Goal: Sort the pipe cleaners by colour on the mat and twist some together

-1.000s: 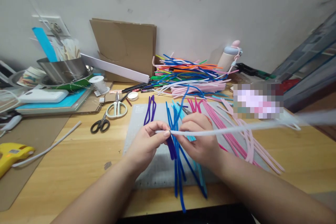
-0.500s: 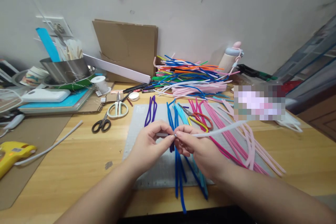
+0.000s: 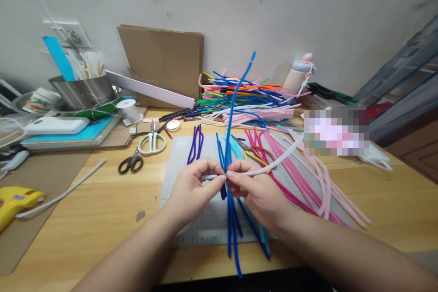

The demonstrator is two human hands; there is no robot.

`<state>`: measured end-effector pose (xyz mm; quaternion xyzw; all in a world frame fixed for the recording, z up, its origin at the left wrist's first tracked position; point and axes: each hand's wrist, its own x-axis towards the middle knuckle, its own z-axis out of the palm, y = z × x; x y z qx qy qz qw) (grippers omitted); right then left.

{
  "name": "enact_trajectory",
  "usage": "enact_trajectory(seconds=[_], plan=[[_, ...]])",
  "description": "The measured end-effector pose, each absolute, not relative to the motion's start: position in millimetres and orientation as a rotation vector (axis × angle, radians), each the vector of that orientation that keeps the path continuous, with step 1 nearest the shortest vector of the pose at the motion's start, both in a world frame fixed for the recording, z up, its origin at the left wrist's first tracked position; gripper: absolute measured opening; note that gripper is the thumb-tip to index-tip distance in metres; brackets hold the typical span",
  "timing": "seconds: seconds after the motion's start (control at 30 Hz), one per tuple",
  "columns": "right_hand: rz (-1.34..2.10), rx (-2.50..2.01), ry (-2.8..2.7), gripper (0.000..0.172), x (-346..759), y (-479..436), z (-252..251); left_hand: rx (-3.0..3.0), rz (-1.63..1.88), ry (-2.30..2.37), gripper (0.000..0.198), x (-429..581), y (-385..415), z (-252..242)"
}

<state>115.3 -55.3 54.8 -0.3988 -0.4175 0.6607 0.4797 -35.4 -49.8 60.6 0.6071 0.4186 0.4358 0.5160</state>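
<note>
Over the cutting mat (image 3: 200, 230), my two hands meet fingertip to fingertip. My left hand (image 3: 191, 189) pinches one end of a white pipe cleaner (image 3: 284, 157), whose short tip shows under the fingers. The right hand (image 3: 265, 194) pinches it just beside, and its long part curves out to the right. A blue pipe cleaner (image 3: 233, 100) rises between the hands where they pinch; how it joins the white one is hidden by my fingers. Below lie more blue pipe cleaners (image 3: 236, 246), with purple pipe cleaners (image 3: 200, 146) behind my left hand.
Pink pipe cleaners (image 3: 294, 178) and scissors with red and yellow handles (image 3: 273, 154) lie at the right. Pale-handled scissors (image 3: 152, 145), black-handled scissors (image 3: 131, 164) and a yellow glue gun (image 3: 22, 198) are at left. A mixed pipe cleaner pile (image 3: 246, 96) sits behind.
A blue pipe cleaner now stands up between my hands, where none rose before. The white one's free end has bent upward. My hands stay nearly in place.
</note>
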Motion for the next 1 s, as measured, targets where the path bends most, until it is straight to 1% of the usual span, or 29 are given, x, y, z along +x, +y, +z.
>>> enact_trajectory(seconds=[0.2, 0.5, 0.73, 0.83, 1.0], plan=[[1.399, -1.007, -1.281, 0.016, 119.6, -51.7, 46.0, 1.35, 0.992, 1.057, 0.011, -37.5, -46.2, 60.5], [1.368, -1.087, -1.373, 0.015, 118.0, -47.3, 46.6, 1.237, 0.934, 1.053, 0.013, -39.9, -41.4, 57.1], [1.435, -1.053, -1.314, 0.017, 115.9, -43.5, 39.7, 1.164, 0.964, 0.993, 0.019, -40.6, -37.9, 51.1], [1.528, -0.978, -1.224, 0.018, 115.5, -41.6, 34.3, 1.157, 0.96, 0.971, 0.022, -41.7, -36.3, 49.7], [1.675, -0.856, -1.099, 0.014, 115.1, -41.6, 30.4, 1.212, 0.975, 0.987, 0.021, -42.6, -38.3, 51.2]])
